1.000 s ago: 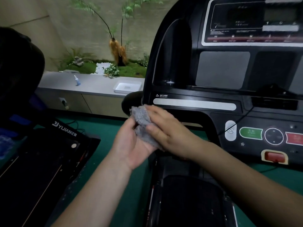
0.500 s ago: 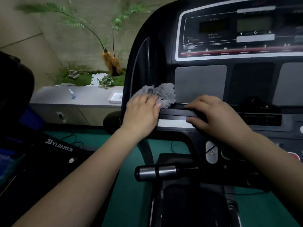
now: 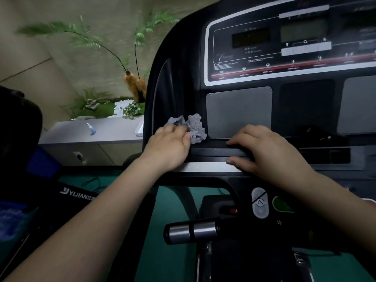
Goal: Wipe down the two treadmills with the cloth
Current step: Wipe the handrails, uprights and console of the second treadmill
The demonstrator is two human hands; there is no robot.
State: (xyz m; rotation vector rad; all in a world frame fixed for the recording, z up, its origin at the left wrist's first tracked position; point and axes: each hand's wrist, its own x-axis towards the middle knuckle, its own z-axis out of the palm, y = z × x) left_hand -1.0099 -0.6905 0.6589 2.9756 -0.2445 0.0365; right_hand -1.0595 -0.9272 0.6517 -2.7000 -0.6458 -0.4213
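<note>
Head view. A crumpled grey cloth of nubbly, towel-like weave [image 3: 191, 127] lies bunched against the black moulded-plastic treadmill console [image 3: 240, 153], at the lower-left corner of a flat grey mesh panel with rounded corners [image 3: 239, 111]. The left hand [image 3: 168, 147] presses on the cloth from its 7 o'clock side, fingers laid together over its near edge; most of the fabric protrudes past the fingertips toward 1 o'clock. The right hand [image 3: 268, 151], at 3 o'clock from the cloth and apart from it, grips the console's black ledge, fingers curled over the top and thumb beneath on a matte silver strip [image 3: 205, 166]. A polished chrome cylindrical handlebar grip [image 3: 191, 231] sits at 6 o'clock. A second black treadmill with white lettering [image 3: 77, 195] lies at 8 o'clock.

Against half a second earlier, both hands and the cloth keep the same places on the console.
</note>
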